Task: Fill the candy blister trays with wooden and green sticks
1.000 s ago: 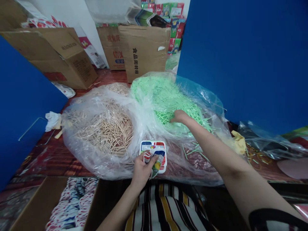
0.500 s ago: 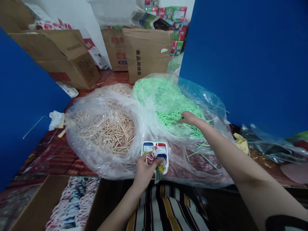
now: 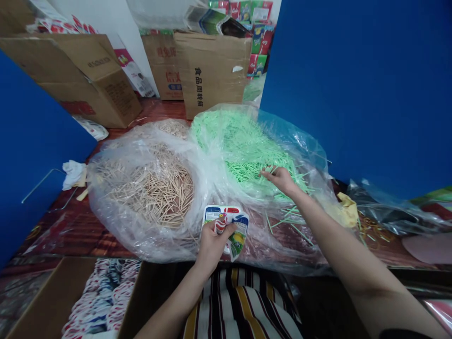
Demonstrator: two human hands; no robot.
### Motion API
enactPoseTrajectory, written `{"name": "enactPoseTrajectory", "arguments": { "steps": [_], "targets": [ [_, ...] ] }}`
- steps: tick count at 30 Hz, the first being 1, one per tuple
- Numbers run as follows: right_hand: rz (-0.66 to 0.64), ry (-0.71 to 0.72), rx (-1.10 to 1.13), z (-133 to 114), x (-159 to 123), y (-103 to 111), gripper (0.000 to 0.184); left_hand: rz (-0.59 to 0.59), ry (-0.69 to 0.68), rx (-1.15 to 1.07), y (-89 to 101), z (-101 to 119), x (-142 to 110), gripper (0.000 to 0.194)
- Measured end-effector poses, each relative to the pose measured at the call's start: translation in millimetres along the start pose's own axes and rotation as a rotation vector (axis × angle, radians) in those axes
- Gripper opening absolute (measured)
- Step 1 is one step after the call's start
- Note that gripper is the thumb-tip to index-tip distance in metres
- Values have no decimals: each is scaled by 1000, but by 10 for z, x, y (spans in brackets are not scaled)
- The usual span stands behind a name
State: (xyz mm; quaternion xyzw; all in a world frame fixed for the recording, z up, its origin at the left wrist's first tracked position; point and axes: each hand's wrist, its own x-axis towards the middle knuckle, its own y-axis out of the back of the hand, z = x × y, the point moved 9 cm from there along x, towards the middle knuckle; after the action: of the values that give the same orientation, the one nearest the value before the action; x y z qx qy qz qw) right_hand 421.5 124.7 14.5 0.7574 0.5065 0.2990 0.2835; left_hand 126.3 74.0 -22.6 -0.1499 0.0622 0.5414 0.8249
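My left hand [image 3: 211, 242] is closed on a small printed packet [image 3: 238, 238] with a yellow fruit on green, its thumb and fingers pinching the top. Beneath it lies a white stack of printed packets [image 3: 211, 213] with blue and red corners. My right hand [image 3: 281, 179] reaches into the clear bag of thin green sticks [image 3: 243, 170], its fingers pinched around a few of them. Exactly how many it holds is hard to make out. Left of the green ones, a second clear bag holds beige sticks [image 3: 169, 193].
A cardboard box of red, white and blue twisted bundles [image 3: 106, 296] stands at the lower left. Cardboard boxes [image 3: 215, 70] line the back. Blue panels [image 3: 360, 94] flank the table. Loose green sticks [image 3: 300, 233] and a yellow wrapper [image 3: 348, 203] lie at the right.
My right hand has closed on green sticks and lifted slightly among them. The packet in my left hand is spread flatter, showing more of its print. The whole view has shifted slightly.
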Motion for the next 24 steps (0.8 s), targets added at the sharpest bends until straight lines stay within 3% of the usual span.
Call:
{"name": "enactPoseTrajectory", "arguments": {
  "steps": [13,17,21,24],
  "targets": [
    [-52,-111,-98,23,-77,-88,35,56,30,-45,25,-17,3,29],
    [11,-194,-15,0,-107,-4,36,93,47,-28,59,4,-16,28],
    [95,-290,119,-22,-213,76,20,149,106,-15,108,-57,-22,30],
    [181,-383,286,39,-289,110,21,97,133,-35,64,-134,-1,35]
  ]
}}
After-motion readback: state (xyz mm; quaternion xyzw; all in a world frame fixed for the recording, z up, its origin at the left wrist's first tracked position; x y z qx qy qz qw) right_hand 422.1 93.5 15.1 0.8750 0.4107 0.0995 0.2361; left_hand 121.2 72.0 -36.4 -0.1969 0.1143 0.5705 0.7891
